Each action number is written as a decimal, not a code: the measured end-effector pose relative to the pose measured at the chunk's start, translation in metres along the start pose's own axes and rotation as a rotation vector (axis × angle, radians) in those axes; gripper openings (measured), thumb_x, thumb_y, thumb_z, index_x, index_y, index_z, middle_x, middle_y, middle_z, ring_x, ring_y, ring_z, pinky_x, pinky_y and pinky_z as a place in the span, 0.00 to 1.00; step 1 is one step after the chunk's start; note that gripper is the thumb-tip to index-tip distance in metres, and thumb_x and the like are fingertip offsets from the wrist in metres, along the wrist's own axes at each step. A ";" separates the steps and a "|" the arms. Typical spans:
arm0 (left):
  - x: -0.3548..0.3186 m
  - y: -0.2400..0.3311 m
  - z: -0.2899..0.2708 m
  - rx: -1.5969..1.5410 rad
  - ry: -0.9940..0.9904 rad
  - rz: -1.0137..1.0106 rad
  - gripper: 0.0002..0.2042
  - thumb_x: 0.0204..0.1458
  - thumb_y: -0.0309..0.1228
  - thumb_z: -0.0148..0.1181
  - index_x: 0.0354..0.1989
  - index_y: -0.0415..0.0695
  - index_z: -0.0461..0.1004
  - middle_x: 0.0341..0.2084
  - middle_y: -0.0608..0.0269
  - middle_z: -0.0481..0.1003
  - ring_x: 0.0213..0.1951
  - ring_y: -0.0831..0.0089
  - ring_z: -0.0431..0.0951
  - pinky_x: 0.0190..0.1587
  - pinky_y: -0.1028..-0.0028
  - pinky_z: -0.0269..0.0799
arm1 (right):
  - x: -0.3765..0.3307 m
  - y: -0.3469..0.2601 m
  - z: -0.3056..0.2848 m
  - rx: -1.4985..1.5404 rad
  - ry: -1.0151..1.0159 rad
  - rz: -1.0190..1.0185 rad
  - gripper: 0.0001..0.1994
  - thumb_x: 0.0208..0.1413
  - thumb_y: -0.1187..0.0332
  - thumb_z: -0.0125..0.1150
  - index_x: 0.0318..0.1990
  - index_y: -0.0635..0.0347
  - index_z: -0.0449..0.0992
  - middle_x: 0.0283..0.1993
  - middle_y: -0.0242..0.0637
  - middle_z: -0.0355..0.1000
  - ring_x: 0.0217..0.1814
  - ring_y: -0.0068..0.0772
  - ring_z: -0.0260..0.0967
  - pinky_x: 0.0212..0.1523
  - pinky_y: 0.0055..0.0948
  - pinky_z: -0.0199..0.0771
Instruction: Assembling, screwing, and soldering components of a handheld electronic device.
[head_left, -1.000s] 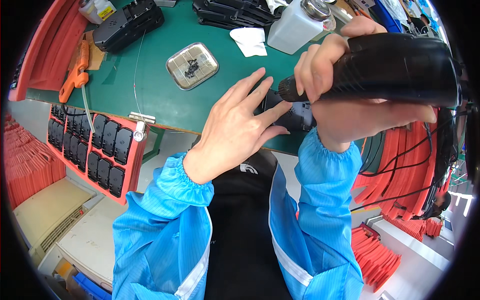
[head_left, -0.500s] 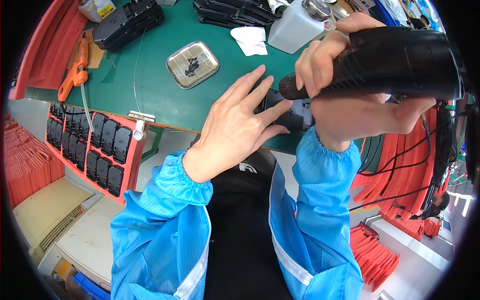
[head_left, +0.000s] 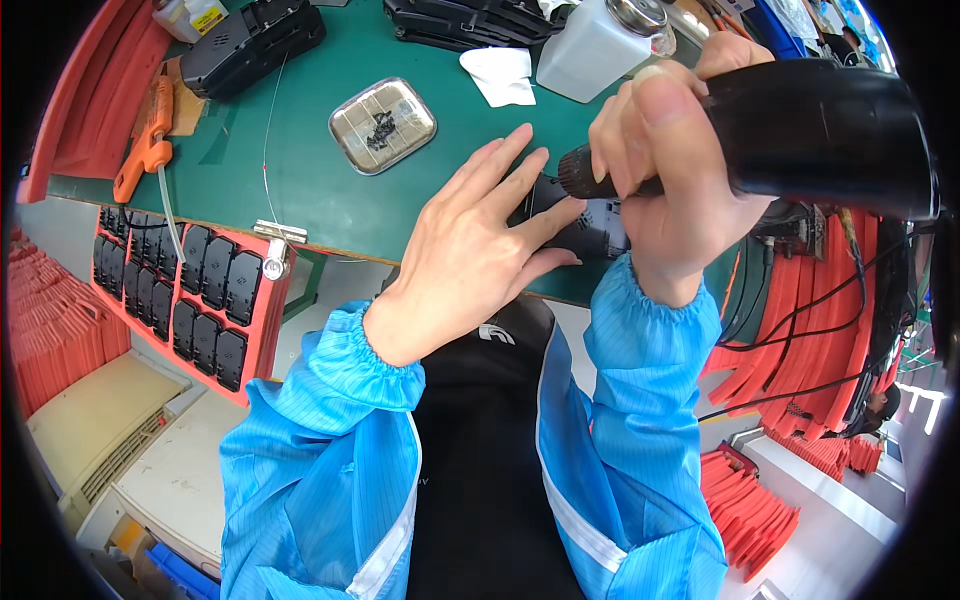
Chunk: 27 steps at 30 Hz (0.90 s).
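Observation:
My right hand is wrapped round a thick black electric screwdriver, held almost level. Its ribbed nose points left, above a black device part at the front edge of the table. The bit and whatever it meets cannot be made out. With fingers spread, my left hand rests flat by the left side of that part and covers some of it. Beyond my left fingertips lies a shallow metal dish with a small heap of dark screws.
On the green mat stand a white bottle with a metal cap and a white tissue. Black devices lie at the back. An orange glue gun is at left, above a red tray of black parts. Cables hang at right.
The fingers of my right hand have shifted and closed further round the screwdriver, whose rear end has dipped slightly. My left hand has stayed in place.

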<state>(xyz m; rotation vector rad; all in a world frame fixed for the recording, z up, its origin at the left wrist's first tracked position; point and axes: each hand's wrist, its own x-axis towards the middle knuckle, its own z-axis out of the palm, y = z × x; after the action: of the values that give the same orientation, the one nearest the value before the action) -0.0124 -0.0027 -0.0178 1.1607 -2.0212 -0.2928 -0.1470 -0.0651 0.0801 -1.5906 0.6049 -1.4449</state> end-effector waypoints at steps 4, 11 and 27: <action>0.000 0.000 0.000 0.003 0.008 0.008 0.22 0.42 0.39 0.77 0.48 0.50 0.86 0.54 0.44 0.77 0.65 0.45 0.72 0.66 0.53 0.70 | -0.004 -0.004 -0.001 -0.112 0.018 0.010 0.11 0.59 0.80 0.58 0.46 0.63 0.63 0.21 0.34 0.61 0.14 0.22 0.54 0.17 0.26 0.61; 0.000 0.001 0.000 -0.003 -0.004 0.010 0.22 0.43 0.39 0.77 0.48 0.49 0.86 0.55 0.44 0.77 0.65 0.45 0.72 0.66 0.52 0.70 | -0.006 -0.005 0.000 -0.116 0.026 0.004 0.16 0.59 0.80 0.59 0.53 0.65 0.64 0.21 0.34 0.63 0.14 0.22 0.55 0.18 0.28 0.63; 0.006 0.008 -0.005 -0.052 -0.119 -0.013 0.42 0.38 0.29 0.79 0.68 0.42 0.70 0.55 0.52 0.73 0.61 0.48 0.72 0.59 0.56 0.73 | 0.028 0.045 -0.094 -0.525 0.434 -0.209 0.20 0.61 0.67 0.72 0.53 0.69 0.72 0.44 0.42 0.75 0.42 0.26 0.72 0.41 0.31 0.74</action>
<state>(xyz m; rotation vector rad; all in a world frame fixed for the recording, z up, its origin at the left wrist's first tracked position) -0.0154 -0.0019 -0.0068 1.1484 -2.0969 -0.4279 -0.2221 -0.1369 0.0507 -1.7789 1.1742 -1.9202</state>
